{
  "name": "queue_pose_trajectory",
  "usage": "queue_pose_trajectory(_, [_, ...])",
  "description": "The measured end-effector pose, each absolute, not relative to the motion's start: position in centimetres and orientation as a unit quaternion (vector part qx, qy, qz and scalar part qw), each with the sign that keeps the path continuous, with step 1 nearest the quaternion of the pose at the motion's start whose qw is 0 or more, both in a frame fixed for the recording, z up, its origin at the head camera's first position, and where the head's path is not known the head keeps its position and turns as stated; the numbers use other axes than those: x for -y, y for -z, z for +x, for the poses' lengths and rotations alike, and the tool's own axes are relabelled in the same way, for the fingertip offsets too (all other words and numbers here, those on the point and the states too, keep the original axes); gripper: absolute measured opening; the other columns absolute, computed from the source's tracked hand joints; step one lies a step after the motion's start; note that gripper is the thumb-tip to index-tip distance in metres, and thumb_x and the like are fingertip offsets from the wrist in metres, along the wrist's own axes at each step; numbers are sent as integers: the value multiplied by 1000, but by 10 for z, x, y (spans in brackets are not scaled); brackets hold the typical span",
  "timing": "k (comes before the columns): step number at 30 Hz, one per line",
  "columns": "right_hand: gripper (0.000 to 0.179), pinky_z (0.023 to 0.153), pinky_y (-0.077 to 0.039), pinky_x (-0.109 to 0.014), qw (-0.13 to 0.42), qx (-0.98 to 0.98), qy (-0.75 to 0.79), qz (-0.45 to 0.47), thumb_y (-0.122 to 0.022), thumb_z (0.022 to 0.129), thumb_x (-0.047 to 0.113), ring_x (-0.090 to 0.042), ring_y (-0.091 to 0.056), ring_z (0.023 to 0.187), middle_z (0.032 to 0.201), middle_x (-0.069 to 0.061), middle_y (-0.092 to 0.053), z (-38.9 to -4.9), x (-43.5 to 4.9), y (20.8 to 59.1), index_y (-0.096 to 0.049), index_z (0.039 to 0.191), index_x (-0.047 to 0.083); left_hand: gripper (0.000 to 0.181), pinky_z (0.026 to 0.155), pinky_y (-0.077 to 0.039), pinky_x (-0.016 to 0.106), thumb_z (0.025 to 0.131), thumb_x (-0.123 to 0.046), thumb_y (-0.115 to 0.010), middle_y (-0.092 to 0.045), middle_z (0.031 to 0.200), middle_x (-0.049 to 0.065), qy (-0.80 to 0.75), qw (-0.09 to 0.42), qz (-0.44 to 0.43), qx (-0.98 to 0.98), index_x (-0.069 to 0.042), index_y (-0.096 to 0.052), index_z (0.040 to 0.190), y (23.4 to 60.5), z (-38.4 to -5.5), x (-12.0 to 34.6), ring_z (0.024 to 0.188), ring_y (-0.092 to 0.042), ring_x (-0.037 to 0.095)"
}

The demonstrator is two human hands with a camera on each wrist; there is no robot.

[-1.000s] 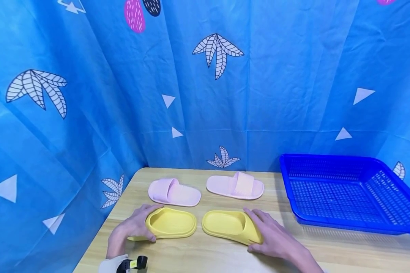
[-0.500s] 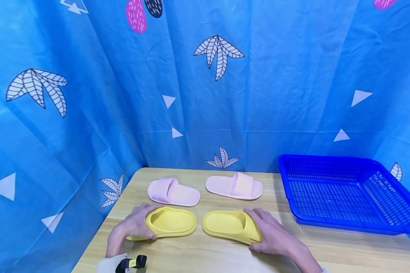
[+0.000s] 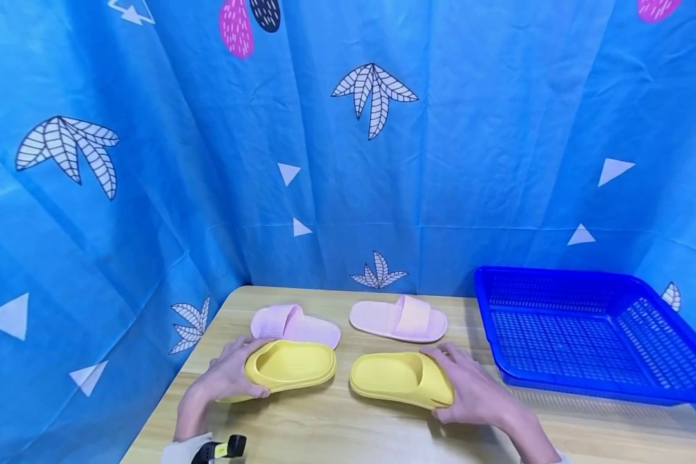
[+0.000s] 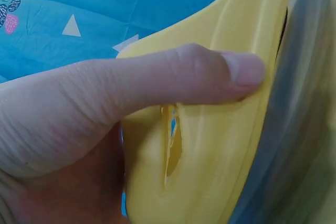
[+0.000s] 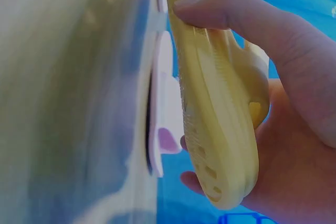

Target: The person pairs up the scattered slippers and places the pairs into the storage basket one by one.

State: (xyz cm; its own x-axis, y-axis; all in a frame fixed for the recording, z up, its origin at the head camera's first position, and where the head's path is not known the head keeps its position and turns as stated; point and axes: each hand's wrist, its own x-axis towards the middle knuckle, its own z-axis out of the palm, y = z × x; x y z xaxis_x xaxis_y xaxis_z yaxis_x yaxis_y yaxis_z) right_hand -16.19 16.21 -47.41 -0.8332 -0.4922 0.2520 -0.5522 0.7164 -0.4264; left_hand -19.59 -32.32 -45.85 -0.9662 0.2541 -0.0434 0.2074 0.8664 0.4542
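Two yellow slippers are held just above the table, heel ends facing each other. My left hand (image 3: 229,375) grips the toe end of the left yellow slipper (image 3: 298,366); in the left wrist view its thumb lies across that slipper's side (image 4: 210,145). The right yellow slipper (image 3: 385,376) is in my right hand (image 3: 472,390), which holds it by the toe. Its sole edge (image 5: 210,114) shows in the right wrist view, with fingertips reaching round from behind. Farther back lie two pink slippers, the left one (image 3: 319,330) partly hidden by the yellow slipper, the other (image 3: 377,316) in full view.
A blue plastic basket (image 3: 495,348) stands at the right of the wooden table (image 3: 336,432). Blue patterned curtain (image 3: 475,161) hangs behind the table and along its left side. A black strap device (image 3: 220,449) sits on my left wrist.
Both yellow slippers have risen off the table in my hands. The left one now overlaps the pink slipper behind it in view; the right one has shifted slightly right. The pink slippers stay put.
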Motion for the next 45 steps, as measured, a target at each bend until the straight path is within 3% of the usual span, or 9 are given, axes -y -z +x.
queue_pose_trajectory(11, [98,74,-46,-35,88,922,-254,278,-95,59,35,-15,-50,101,127,3,-54,-157,-172,455,-51,146,21,100,87,-44,61,61,-49,-96,-54,137,11,-251,-15,151,-956,-20,-52,147,455,-195,322,120,-49,34])
queue_pose_trajectory(19, [96,72,-48,-29,107,916,-249,295,-95,62,41,-12,-51,99,129,6,-54,-152,-177,439,-51,144,17,96,90,-42,58,63,-54,-95,-56,137,6,-274,-38,161,-947,-33,-54,147,456,-189,324,121,-49,30])
queue_pose_trajectory(26, [95,74,-48,-28,145,912,-258,284,-97,57,42,-8,-50,101,129,11,-53,-148,-186,428,-56,140,21,96,88,-44,50,64,-55,-94,-55,138,11,-285,-23,172,-943,-24,-56,147,441,-191,321,118,-52,31])
queue_pose_trajectory(31, [93,76,-50,-32,153,910,-260,284,-96,60,41,-13,-51,107,134,4,-52,-146,-193,423,-56,142,20,96,88,-45,48,67,-52,-94,-56,138,12,-302,-29,194,-933,-15,-56,147,428,-195,316,117,-53,31])
queue_pose_trajectory(34, [93,77,-51,-35,156,912,-259,279,-95,63,42,-16,-53,110,136,-1,-52,-146,-196,420,-55,143,20,93,90,-45,50,67,-49,-95,-57,140,11,-314,-43,208,-925,-16,-56,146,422,-199,313,119,-54,30])
queue_pose_trajectory(40, [95,73,-49,-34,163,916,-255,265,-95,64,46,-13,-51,107,133,3,-56,-145,-203,416,-53,145,21,89,96,-44,50,67,-43,-97,-57,145,2,-332,-68,239,-910,-23,-57,143,416,-206,302,124,-54,24])
queue_pose_trajectory(45, [97,74,-50,-35,173,914,-253,265,-95,64,47,-15,-52,108,134,2,-56,-145,-210,413,-53,146,18,90,97,-42,50,67,-46,-96,-57,146,-6,-318,-79,252,-911,-27,-56,145,412,-210,292,127,-53,23])
